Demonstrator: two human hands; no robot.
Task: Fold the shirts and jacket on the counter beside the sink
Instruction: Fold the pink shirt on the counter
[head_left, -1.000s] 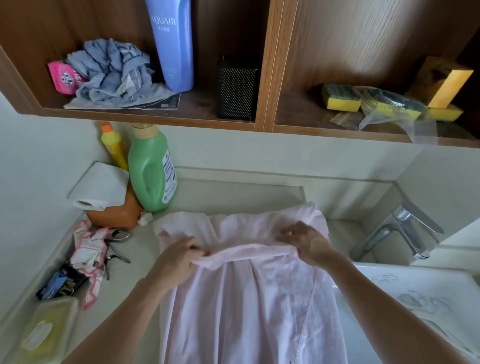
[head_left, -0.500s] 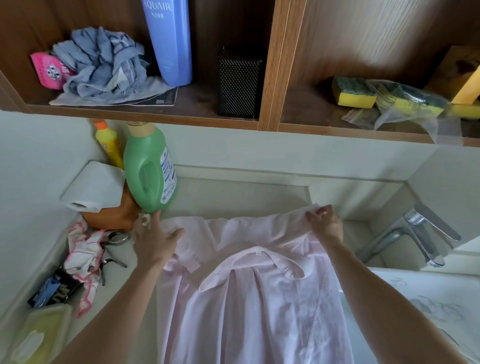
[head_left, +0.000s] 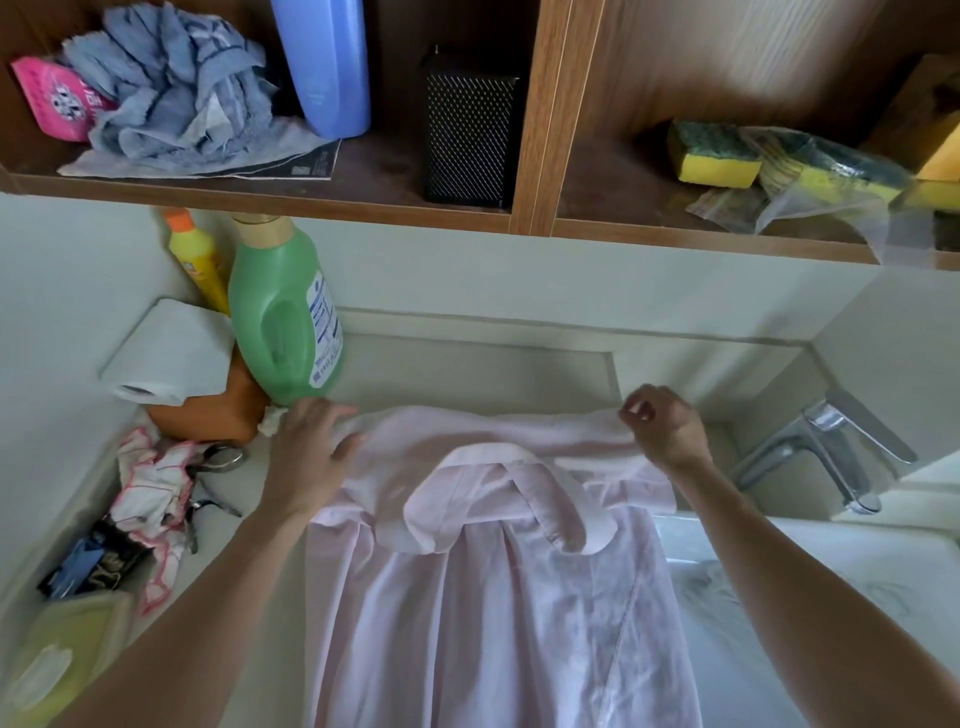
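A pale pink shirt lies on the counter with its collar away from me and its body running down toward me. My left hand rests flat on the shirt's left shoulder, fingers spread, close to the green bottle. My right hand is at the right shoulder, its fingers curled and pinching the far edge of the fabric. The shirt's right side reaches over the sink's edge.
A green detergent bottle, a yellow bottle, a paper roll on an orange container, scissors and a pink-trimmed cloth crowd the left. The faucet and sink are right. A wooden shelf hangs overhead.
Both hands moved apart from the collar out to the shoulders, spreading the top of the shirt. The collar now lies uncovered in the middle.
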